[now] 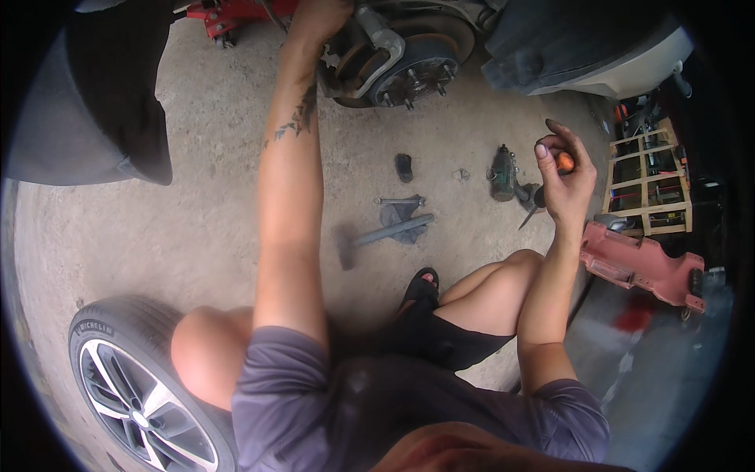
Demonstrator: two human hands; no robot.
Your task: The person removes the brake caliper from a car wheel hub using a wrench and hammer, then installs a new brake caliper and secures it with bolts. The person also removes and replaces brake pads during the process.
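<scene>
My left arm reaches up to the exposed wheel hub, and my left hand (324,17) is beside the brake caliper bracket (382,39). Its fingers run past the top edge, so their grip is hidden. Below the bracket sits the brake disc with its hub (417,75) and bare wheel studs. Raised on the right, my right hand (572,177) is closed around a screwdriver (565,163) with an orange handle; a dark blade slants down below the palm. A dark green cylindrical object (502,177) stands or lies on the floor left of that hand.
On the concrete lie a hammer (397,228) over a grey cloth (402,211), a wrench (399,202), a dark brake pad (403,167) and small metal clips (461,175). A wheel (141,393) lies lower left. Red jack (228,16), red plastic creeper (641,263) and wooden frame (649,208) surround the area.
</scene>
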